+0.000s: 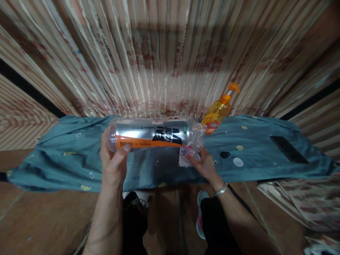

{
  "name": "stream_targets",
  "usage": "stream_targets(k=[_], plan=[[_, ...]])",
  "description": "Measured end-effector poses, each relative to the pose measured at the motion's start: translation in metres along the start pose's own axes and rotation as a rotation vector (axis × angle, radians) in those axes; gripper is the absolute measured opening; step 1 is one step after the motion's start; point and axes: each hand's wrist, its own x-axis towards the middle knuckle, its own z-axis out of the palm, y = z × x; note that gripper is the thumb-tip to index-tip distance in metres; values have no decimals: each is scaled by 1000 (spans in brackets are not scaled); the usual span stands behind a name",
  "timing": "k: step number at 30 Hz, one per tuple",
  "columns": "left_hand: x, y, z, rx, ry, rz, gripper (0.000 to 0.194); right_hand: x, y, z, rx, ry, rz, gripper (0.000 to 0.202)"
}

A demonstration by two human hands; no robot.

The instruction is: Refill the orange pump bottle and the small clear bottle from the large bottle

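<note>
A large clear plastic bottle [148, 132] with a silver and orange label lies sideways across the view, above a teal patterned cloth. My left hand [114, 150] is wrapped round its left end, with the thumb on the label. At the right end, my right hand [204, 161] has its fingers at the narrow part; some are hidden behind the clear plastic. A small white and pink packet or cloth [184, 159] shows beside my right fingers, under the bottle. Just behind that end stands a yellow pump bottle [217, 112] with an orange pump, leaning in the view.
The teal cloth [66, 159] covers a long narrow surface. On its right side lie a dark phone-like slab [289, 149], a white oval [238, 162] and a small black item [225, 154]. Stacked striped sheets rise behind. Shoes show on the floor below.
</note>
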Motion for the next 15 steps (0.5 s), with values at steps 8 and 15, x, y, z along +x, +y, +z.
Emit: stream_targets(k=[8, 15], plan=[[0, -1, -2, 30, -45, 28, 72, -2, 0, 2, -2, -8, 4, 52], [3, -5, -7, 38, -34, 27, 76, -2, -2, 1, 11, -3, -1, 49]])
